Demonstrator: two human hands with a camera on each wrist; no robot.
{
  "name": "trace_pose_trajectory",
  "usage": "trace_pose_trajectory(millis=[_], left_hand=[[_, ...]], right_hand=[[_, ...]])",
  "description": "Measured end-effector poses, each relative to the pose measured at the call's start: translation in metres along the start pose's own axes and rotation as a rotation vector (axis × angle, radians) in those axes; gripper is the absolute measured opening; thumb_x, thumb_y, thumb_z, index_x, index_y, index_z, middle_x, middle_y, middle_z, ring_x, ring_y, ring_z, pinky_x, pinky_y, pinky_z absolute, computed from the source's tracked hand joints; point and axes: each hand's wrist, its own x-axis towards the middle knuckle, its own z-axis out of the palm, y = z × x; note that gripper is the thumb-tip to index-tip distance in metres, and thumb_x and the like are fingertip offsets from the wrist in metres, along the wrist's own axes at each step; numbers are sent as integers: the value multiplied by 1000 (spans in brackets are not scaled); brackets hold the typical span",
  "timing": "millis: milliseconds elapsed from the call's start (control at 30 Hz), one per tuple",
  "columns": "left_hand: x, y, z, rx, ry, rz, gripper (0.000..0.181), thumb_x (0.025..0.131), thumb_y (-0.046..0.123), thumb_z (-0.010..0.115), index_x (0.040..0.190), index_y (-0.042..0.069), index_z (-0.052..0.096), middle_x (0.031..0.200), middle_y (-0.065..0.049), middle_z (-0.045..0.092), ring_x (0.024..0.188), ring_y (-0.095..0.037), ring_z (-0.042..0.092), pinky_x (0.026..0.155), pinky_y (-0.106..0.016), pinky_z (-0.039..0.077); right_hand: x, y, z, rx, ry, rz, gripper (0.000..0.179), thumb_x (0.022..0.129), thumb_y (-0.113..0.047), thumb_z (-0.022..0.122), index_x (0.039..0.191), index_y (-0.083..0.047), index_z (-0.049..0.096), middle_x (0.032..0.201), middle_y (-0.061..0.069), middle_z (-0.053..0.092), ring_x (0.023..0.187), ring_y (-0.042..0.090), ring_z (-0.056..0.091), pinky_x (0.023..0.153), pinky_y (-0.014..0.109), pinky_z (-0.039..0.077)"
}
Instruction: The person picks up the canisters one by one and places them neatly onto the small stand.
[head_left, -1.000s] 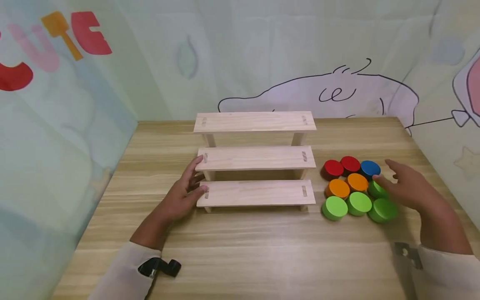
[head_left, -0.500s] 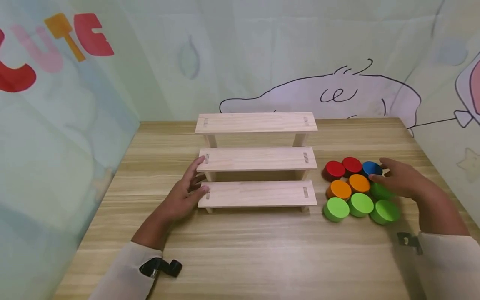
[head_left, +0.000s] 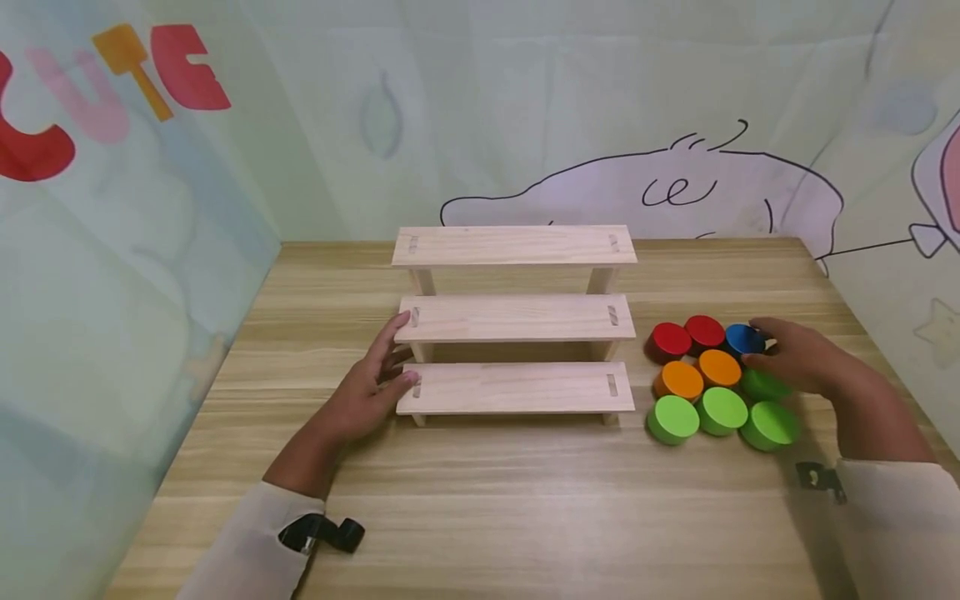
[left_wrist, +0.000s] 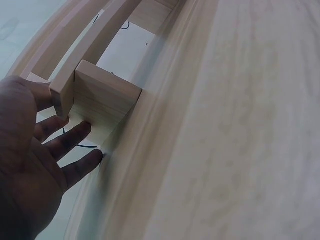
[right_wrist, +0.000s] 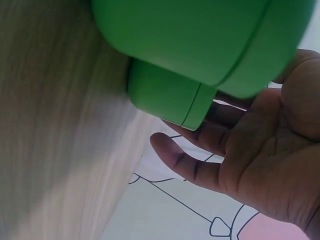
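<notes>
A three-step wooden display shelf [head_left: 517,387] stands mid-table. My left hand [head_left: 366,396] touches its left end, thumb on the lowest board and index fingertip on the middle one. In the left wrist view, the other fingers [left_wrist: 75,140] extend loosely beside the shelf's leg [left_wrist: 107,92]. At the right, my right hand [head_left: 798,358] pinches a blue round block [head_left: 742,338] between thumb and index finger, the block still among the others. The right wrist view shows green round blocks [right_wrist: 167,92] in front of the fingers [right_wrist: 172,152], hiding the blue one.
Two red round blocks [head_left: 669,342], two orange ones [head_left: 678,380] and several green ones [head_left: 722,410] sit close together right of the shelf. A darker green block [head_left: 763,385] lies under the right hand. A printed cloth [head_left: 337,125] hangs behind the wooden table [head_left: 487,500].
My right hand has moved left from beside the group onto the blue round block, its thumb and index finger closing round it. The left hand stays at the shelf's end.
</notes>
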Motion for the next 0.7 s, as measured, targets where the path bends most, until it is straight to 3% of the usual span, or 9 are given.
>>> trace_pose_trajectory(millis=[700], left_hand=[[-1, 0, 0, 2, -2, 9, 83, 115, 18, 57, 177, 34, 5, 178, -28, 27, 153, -56, 47, 119, -74, 43]], right_hand=[[8, -1, 4, -6, -2, 48, 76, 106, -22, 63, 157, 24, 28, 151, 52, 38, 131, 68, 45, 112, 81, 42]])
